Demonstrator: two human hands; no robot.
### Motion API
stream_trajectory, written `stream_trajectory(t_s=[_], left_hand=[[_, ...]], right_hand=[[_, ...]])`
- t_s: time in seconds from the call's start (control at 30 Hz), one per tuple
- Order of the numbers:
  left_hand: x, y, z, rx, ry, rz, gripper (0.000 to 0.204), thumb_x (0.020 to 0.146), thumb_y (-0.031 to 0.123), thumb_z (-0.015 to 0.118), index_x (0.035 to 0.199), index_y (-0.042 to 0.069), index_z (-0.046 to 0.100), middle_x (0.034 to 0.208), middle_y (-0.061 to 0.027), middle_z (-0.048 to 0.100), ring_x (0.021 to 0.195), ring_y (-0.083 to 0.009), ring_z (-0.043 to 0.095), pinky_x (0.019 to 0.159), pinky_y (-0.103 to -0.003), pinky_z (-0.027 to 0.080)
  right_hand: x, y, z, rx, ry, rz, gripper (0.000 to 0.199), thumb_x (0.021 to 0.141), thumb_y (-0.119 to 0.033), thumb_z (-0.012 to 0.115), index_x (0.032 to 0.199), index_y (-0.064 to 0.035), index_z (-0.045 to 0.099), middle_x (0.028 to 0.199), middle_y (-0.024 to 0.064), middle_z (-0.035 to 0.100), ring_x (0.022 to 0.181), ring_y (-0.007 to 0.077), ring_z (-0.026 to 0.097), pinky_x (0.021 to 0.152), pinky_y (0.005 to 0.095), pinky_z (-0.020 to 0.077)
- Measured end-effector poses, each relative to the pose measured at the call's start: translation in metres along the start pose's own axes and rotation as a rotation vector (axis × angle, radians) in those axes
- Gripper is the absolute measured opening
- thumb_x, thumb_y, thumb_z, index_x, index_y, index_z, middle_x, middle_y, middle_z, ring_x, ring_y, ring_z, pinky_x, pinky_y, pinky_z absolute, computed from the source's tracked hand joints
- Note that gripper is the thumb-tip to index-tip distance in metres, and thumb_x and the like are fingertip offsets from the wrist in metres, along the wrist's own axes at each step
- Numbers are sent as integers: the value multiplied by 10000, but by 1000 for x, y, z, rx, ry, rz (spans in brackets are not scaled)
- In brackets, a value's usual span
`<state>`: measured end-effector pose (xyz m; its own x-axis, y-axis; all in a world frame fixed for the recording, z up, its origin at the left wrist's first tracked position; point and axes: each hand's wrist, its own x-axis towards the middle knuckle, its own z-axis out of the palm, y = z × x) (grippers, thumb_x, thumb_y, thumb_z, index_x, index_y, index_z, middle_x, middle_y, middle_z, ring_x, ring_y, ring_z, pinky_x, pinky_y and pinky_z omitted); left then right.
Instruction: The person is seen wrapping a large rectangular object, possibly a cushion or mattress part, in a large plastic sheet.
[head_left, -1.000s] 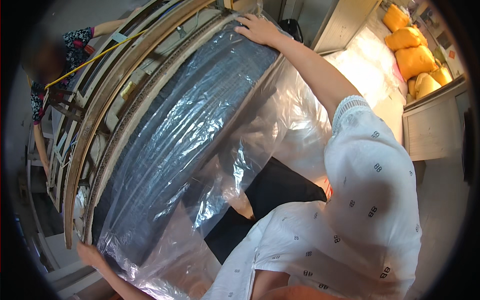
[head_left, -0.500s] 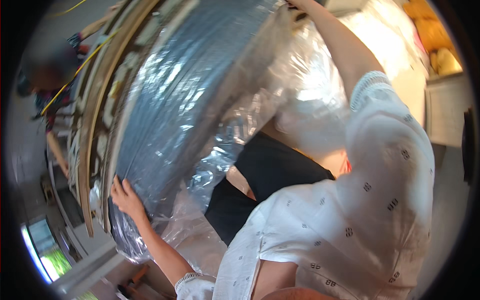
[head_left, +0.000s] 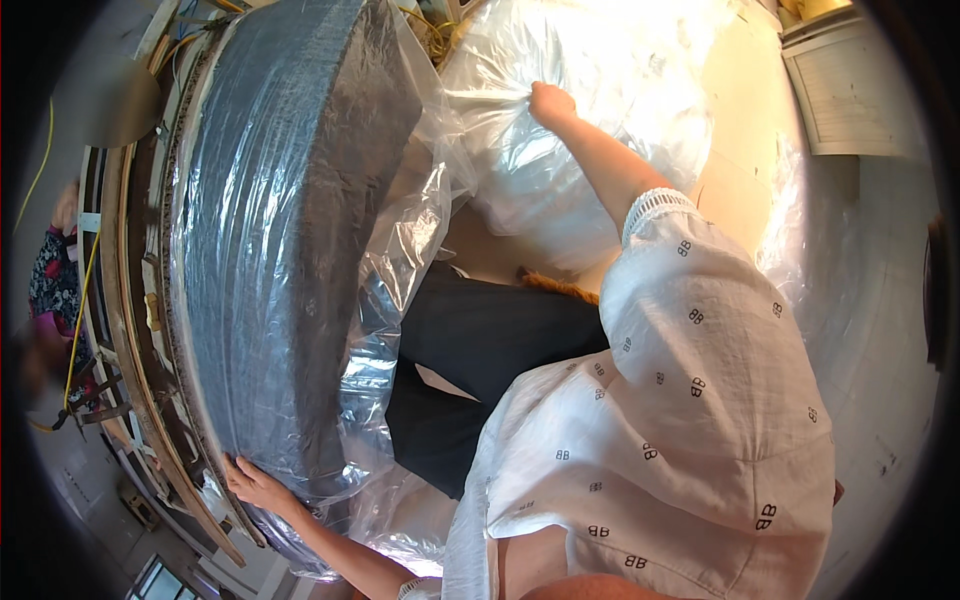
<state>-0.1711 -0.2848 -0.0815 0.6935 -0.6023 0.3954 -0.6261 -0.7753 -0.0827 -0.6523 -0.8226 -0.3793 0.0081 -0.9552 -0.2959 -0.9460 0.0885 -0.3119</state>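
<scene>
A long grey-blue padded piece (head_left: 265, 250), like part of a sofa or mattress, stands against my legs under clear plastic film. My left hand (head_left: 260, 487) lies on its lower left edge, fingers stretched over the wrapped surface. Away to the upper right, my right hand (head_left: 552, 104) is closed on a clear plastic sheet (head_left: 500, 150). Creases in the sheet run out from that fist. Loose film (head_left: 400, 270) hangs in folds along the padded piece's right side, next to my black trousers.
A wooden frame (head_left: 140, 330) with webbing lies along the padded piece's left side. Beyond it another person (head_left: 55, 270) in a patterned top is partly visible, near a yellow cord (head_left: 82, 320). A pale cabinet or box (head_left: 845, 90) stands at the upper right.
My right hand has left the padded piece's far end and now grips plastic to its right. The piece appears more upright in view. My left hand remains at its lower edge.
</scene>
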Motion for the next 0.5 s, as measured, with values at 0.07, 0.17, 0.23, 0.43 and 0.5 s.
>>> stream_trajectory(t_s=[0.07,0.17,0.23,0.43,0.5], left_hand=[[0,-17,7,-32,-1,49,420,949,352,406,1247,85,531,1187,-205,513,1072,-347,488,908,-410,365],[-2,5,0,-10,23,53,416,948,345,412,1240,75,535,1192,-204,517,1066,-344,494,900,-410,371],[-2,0,-1,-4,22,47,414,948,344,411,1236,76,537,1192,-201,518,1068,-345,493,899,-413,372],[2,-5,12,-32,32,46,420,944,363,412,1225,80,544,1169,-199,529,1069,-348,493,899,-431,369],[1,-14,9,10,56,0,425,941,370,415,1223,79,545,1158,-201,537,1064,-351,496,898,-435,371]], right_hand=[[19,16,-6,181,-4,76,286,861,-253,517,974,0,589,962,198,640,916,324,626,763,422,497],[19,39,-5,633,67,217,252,895,-188,415,941,-3,579,896,171,648,835,291,643,697,394,519],[7,44,-14,921,139,274,274,914,-191,366,919,-9,570,863,150,650,779,270,651,663,377,527],[-14,155,-50,2359,-482,-316,315,933,-271,409,881,-4,570,714,54,580,623,163,542,554,278,452],[-92,85,-113,1541,-178,25,319,924,-335,457,908,-38,570,704,-7,499,581,106,445,525,213,385]])
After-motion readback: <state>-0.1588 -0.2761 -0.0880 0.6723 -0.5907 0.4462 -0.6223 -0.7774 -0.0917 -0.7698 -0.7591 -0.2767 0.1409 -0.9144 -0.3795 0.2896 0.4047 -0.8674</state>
